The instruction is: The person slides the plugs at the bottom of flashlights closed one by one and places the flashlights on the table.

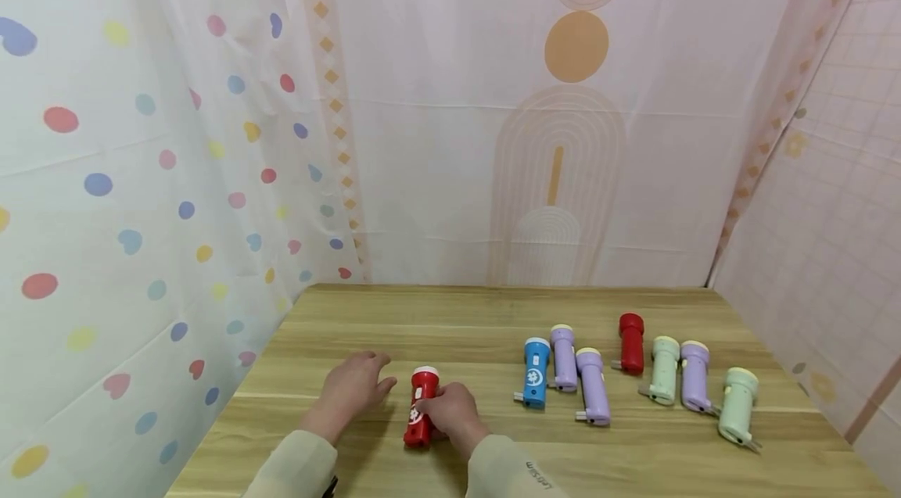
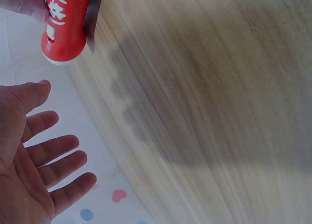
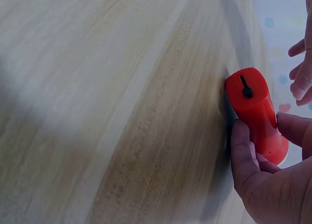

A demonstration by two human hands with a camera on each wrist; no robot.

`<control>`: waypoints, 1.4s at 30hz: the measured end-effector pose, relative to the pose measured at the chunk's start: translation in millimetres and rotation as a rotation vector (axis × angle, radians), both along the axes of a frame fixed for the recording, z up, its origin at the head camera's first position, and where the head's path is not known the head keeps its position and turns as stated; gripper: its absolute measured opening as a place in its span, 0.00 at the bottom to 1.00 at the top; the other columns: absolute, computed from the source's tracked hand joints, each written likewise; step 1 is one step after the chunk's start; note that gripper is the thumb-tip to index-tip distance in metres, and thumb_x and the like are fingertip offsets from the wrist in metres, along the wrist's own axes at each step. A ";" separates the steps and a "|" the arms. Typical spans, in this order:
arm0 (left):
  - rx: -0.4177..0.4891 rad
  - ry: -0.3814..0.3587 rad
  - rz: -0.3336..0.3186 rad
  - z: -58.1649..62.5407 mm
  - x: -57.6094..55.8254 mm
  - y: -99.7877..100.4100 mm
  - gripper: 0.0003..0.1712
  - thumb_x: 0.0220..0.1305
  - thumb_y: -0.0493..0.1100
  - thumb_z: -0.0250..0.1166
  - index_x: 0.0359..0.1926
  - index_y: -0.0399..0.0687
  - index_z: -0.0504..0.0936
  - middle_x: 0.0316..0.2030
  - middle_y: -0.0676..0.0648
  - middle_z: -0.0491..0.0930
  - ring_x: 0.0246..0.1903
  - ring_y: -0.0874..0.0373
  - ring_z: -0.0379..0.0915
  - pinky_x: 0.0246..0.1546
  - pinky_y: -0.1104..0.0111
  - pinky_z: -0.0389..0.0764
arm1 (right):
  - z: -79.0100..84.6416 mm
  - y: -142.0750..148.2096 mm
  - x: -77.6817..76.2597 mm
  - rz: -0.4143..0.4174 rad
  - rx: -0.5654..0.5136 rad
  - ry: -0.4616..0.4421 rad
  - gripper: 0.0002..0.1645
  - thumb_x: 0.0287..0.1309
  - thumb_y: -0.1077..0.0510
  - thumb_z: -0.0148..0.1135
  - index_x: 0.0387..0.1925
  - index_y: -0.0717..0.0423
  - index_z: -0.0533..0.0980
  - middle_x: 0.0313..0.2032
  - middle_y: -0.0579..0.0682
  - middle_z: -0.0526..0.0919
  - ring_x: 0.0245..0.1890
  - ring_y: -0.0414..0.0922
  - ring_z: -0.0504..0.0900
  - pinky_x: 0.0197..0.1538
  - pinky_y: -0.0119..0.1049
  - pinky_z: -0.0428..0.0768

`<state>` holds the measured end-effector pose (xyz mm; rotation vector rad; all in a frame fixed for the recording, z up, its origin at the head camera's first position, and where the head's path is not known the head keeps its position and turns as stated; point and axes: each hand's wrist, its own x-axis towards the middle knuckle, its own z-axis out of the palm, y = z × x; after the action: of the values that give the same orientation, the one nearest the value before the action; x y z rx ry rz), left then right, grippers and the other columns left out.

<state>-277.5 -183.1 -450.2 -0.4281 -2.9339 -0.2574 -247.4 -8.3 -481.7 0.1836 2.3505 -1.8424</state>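
My right hand (image 1: 456, 412) grips a red flashlight (image 1: 424, 388) with a white rim and a white flower print, low over the front of the table. In the right wrist view, thumb and fingers wrap the flashlight's body (image 3: 261, 114), and its end with a black slot faces the camera. Left of it, my left hand (image 1: 354, 387) hovers with fingers spread and nothing in them. The left wrist view shows that hand's palm (image 2: 29, 160) apart from the flashlight's head (image 2: 63, 44).
Toward the right of the wooden table (image 1: 422, 318) lie several more flashlights: a blue one (image 1: 536, 373), purple ones (image 1: 594, 388), a red one (image 1: 631, 343) and pale green ones (image 1: 737, 408). Some have plug prongs folded out. Patterned curtains (image 1: 436, 170) hang behind and beside the table.
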 end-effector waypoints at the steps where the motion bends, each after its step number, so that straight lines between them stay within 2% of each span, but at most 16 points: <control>1: 0.003 0.005 -0.002 -0.8 0.9 0.1 0.20 0.61 0.47 0.70 0.50 0.39 0.83 0.48 0.35 0.81 0.49 0.38 0.78 0.45 0.46 0.79 | -0.1 -0.7 -0.2 0.002 -0.005 0.001 0.09 0.55 0.65 0.68 0.35 0.67 0.77 0.27 0.51 0.80 0.24 0.42 0.82 0.28 0.37 0.83; 9: 0.013 0.010 0.007 -5.6 3.8 0.9 0.16 0.61 0.41 0.69 0.49 0.40 0.83 0.44 0.37 0.81 0.45 0.41 0.79 0.42 0.48 0.80 | 5.5 -0.8 -3.0 0.030 0.020 -0.041 0.07 0.59 0.66 0.65 0.38 0.68 0.79 0.29 0.51 0.81 0.26 0.45 0.82 0.32 0.37 0.83; 13: 0.021 0.020 -0.030 -5.4 5.3 3.9 0.16 0.60 0.40 0.70 0.48 0.39 0.83 0.43 0.37 0.82 0.43 0.41 0.80 0.43 0.49 0.80 | 6.1 2.6 -3.6 0.020 0.027 -0.030 0.07 0.60 0.67 0.64 0.38 0.69 0.80 0.29 0.52 0.81 0.26 0.46 0.81 0.31 0.38 0.83; 19: 0.046 -0.011 -0.081 -2.9 7.8 14.4 0.19 0.59 0.43 0.72 0.49 0.37 0.83 0.43 0.35 0.82 0.44 0.39 0.80 0.46 0.48 0.79 | 6.5 13.5 -4.4 0.015 0.043 -0.005 0.10 0.61 0.66 0.62 0.42 0.69 0.81 0.26 0.55 0.81 0.25 0.45 0.80 0.31 0.38 0.83; 25: 0.081 -0.063 -0.118 -3.4 11.0 23.8 0.22 0.58 0.44 0.73 0.50 0.37 0.82 0.45 0.34 0.82 0.48 0.36 0.78 0.50 0.46 0.77 | 12.3 29.6 -4.3 0.053 0.153 -0.001 0.17 0.63 0.60 0.62 0.50 0.67 0.79 0.26 0.53 0.80 0.25 0.47 0.80 0.30 0.39 0.81; 30: 0.098 -0.054 -0.146 -5.7 14.5 29.7 0.23 0.55 0.45 0.75 0.49 0.38 0.82 0.41 0.37 0.80 0.39 0.41 0.79 0.45 0.48 0.79 | 17.7 44.3 -3.8 0.064 0.183 0.028 0.18 0.64 0.60 0.63 0.51 0.67 0.77 0.27 0.54 0.80 0.27 0.49 0.80 0.32 0.41 0.83; 34: 0.098 -0.029 -0.175 -8.7 17.7 33.8 0.20 0.54 0.45 0.75 0.45 0.40 0.82 0.34 0.44 0.75 0.29 0.50 0.74 0.35 0.54 0.78 | 20.4 54.5 -3.3 0.064 0.193 0.036 0.19 0.63 0.59 0.63 0.52 0.67 0.77 0.28 0.55 0.81 0.27 0.49 0.81 0.32 0.41 0.83; 38: 0.104 0.017 -0.225 -13.6 20.5 38.3 0.14 0.53 0.43 0.76 0.36 0.43 0.81 0.28 0.48 0.69 0.24 0.55 0.67 0.28 0.59 0.74 | 22.4 64.5 -4.0 0.074 0.282 0.108 0.19 0.62 0.59 0.64 0.50 0.67 0.79 0.32 0.56 0.83 0.32 0.50 0.82 0.37 0.45 0.82; 42: 0.098 0.058 -0.261 -17.0 22.8 43.8 0.13 0.51 0.42 0.77 0.34 0.44 0.81 0.30 0.48 0.69 0.26 0.54 0.70 0.30 0.60 0.77 | 27.3 74.5 -4.2 0.094 0.446 0.227 0.18 0.61 0.58 0.64 0.49 0.66 0.80 0.41 0.55 0.84 0.40 0.50 0.82 0.45 0.49 0.80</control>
<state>-254.7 -139.3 -467.2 -0.7898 -2.7905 -0.4128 -251.6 66.3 -454.3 -0.0935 2.8435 -1.3348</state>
